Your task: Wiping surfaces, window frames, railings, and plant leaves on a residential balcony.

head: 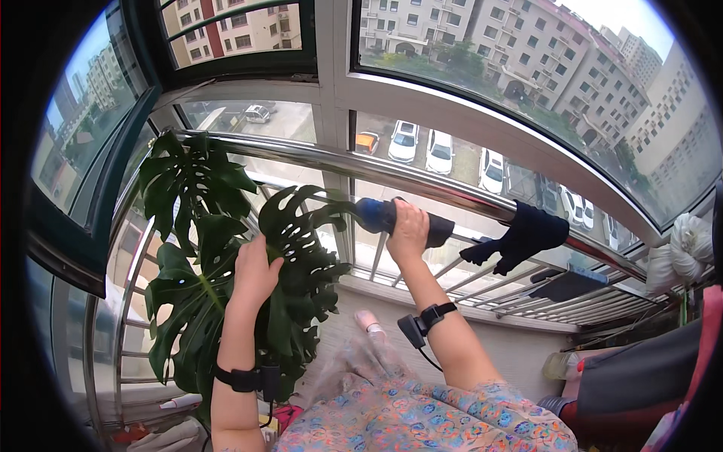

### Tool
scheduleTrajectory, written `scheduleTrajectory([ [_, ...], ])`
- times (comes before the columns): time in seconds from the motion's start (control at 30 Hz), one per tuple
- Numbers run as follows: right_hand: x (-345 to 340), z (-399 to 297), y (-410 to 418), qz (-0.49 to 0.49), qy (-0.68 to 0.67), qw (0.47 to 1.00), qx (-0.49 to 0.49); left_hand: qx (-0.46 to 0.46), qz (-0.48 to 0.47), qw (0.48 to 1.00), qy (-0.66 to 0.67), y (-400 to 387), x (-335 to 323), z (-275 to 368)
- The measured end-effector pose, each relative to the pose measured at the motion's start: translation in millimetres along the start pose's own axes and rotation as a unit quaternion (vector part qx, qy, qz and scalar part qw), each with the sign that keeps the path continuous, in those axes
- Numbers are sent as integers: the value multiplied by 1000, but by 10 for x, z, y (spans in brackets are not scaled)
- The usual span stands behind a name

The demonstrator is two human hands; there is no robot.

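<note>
A large monstera plant [206, 282] with dark green, split leaves stands at the left, by the balcony railing. My left hand [257, 271] is at the base of one broad monstera leaf [299, 243], its thumb and fingers around the leaf's edge. In my right hand [409, 229] is a dark, bottle-like object [440, 230] with a blue end [370, 214]. That blue end meets or overlaps the tip of the same leaf; contact is hard to tell. My palm and fingers cover the object's middle.
A steel handrail [395, 175] runs across in front, with a dark cloth [531, 231] draped over it. The window sash [107, 198] swings inward at left. A white bag [680, 251] hangs at right. A plastic container [559, 366] sits low beside a dark-grey covered item [635, 376].
</note>
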State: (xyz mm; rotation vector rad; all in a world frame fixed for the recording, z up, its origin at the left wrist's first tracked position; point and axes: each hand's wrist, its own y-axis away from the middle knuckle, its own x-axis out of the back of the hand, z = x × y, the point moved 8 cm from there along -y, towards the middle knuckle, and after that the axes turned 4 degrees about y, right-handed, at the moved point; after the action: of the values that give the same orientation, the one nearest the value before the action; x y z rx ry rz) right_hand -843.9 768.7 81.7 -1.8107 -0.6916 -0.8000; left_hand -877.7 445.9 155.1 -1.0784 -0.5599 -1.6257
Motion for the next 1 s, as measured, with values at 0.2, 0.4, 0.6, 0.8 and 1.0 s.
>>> scheduleTrajectory([
  [0.2,139,-47,-106,-11,-70,995,73,-56,30,997,-41,136,9,693],
  [0.4,736,655,658,-130,-316,938,-64,-189,-29,980,53,269,13,1471],
  [0.6,1297,1612,1631,-248,-510,766,-303,-356,-36,925,125,8,-562,2890],
  [0.8,2184,2125,1435,-81,-622,698,-346,-337,-178,882,278,-156,-1220,4081],
  [1.0,2640,2108,697,76,-641,723,-247,-333,-67,817,465,-210,-1077,3757],
])
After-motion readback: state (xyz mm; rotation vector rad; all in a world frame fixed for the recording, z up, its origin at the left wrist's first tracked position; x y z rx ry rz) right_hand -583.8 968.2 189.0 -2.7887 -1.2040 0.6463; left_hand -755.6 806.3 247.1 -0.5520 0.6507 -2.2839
